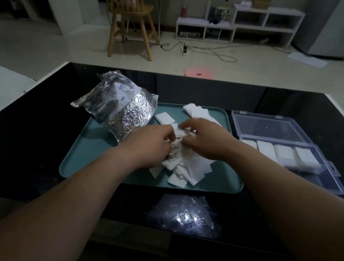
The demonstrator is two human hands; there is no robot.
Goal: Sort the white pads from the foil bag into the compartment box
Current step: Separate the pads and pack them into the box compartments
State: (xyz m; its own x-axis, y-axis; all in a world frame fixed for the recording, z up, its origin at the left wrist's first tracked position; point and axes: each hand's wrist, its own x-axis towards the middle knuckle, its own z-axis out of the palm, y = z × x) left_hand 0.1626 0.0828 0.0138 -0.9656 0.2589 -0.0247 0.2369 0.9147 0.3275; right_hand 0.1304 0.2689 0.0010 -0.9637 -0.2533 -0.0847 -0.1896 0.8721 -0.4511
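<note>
Head view: pinching white pads [185, 172] with left grip [153, 146] and right grip [205, 139], fingers curled in, over heap on tray [78, 160] beside foil bag [120, 110]. Square small stack before lifting (edges may snag); aim for compartment box [285, 152], right.

Crinkled shiny foil bag [117, 106], clear plastic box [277, 138]

Foil bag [118, 109] on tray [78, 160], compartment box [283, 150] right.
</note>
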